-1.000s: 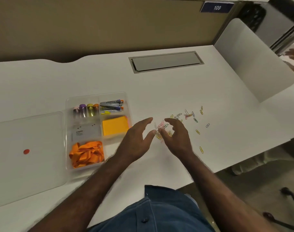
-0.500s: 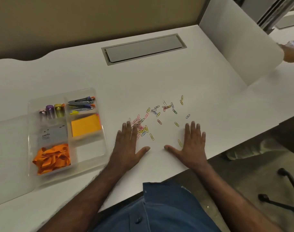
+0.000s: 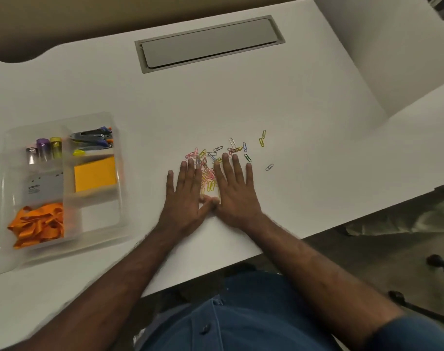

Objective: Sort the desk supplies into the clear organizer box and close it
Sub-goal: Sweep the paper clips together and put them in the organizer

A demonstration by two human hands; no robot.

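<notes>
A white surface (image 3: 291,102) runs beneath a tan partition, with a grey rectangular hatch (image 3: 209,43) set flush near its far edge and a white divider panel (image 3: 382,54) standing at the right; dark floor and a chair base show past the near edge; the left hand (image 3: 186,196) lies flat, palm down, fingers straight and a little spread, holding nothing; the right hand (image 3: 234,192) lies the same way just beside it, thumbs meeting, with a heap of coloured paper clips (image 3: 208,177) penned between the two hands and more loose clips (image 3: 246,149) scattered just beyond the fingertips; the clear organizer box (image 3: 61,183) sits open well to the left, holding small capped bottles (image 3: 47,149), staple removers (image 3: 93,140), an orange sticky-note pad (image 3: 94,173), a grey card box (image 3: 43,187) whose small print is too blurred to read, and orange rubber bands (image 3: 36,228); its near-right compartment shows bare
</notes>
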